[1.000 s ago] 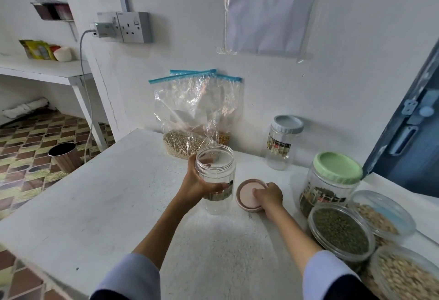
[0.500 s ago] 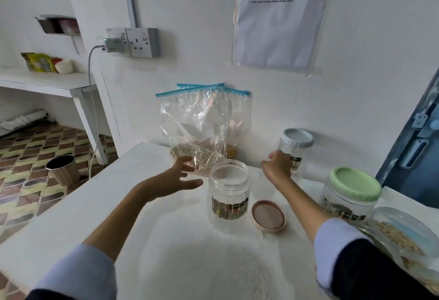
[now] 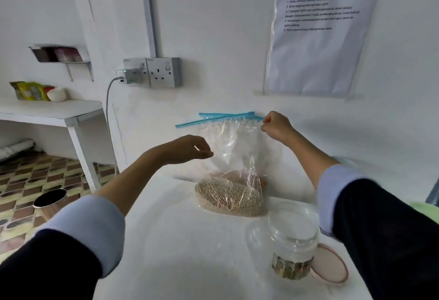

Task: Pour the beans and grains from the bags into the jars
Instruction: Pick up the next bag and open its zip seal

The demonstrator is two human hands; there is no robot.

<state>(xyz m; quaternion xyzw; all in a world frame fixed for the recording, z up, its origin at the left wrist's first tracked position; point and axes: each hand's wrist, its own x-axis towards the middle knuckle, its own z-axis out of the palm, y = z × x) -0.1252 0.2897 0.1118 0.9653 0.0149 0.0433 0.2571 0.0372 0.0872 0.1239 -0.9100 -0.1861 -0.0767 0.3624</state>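
Observation:
A clear zip bag (image 3: pixel 234 147) with a blue zip strip stands upright against the wall, pale grains filling its bottom. My right hand (image 3: pixel 275 127) pinches the bag's top right corner at the zip. My left hand (image 3: pixel 190 148) hovers just left of the bag, fingers relaxed and holding nothing. An open clear jar (image 3: pixel 292 242) stands on the white table (image 3: pixel 171 252) in front of the bag, its pink lid (image 3: pixel 331 267) lying beside it on the right. A second bag sits behind the first, mostly hidden.
A wall socket with a plugged charger (image 3: pixel 152 72) is above the table's left end. A green lid (image 3: pixel 425 207) shows at the right edge behind my right sleeve. A bin (image 3: pixel 48 198) stands on the tiled floor to the left, below a side shelf (image 3: pixel 52 112).
Both hands left the jar and lid and rose toward the bags. My right hand now pinches the front bag's top corner, and my left hand came close to its side.

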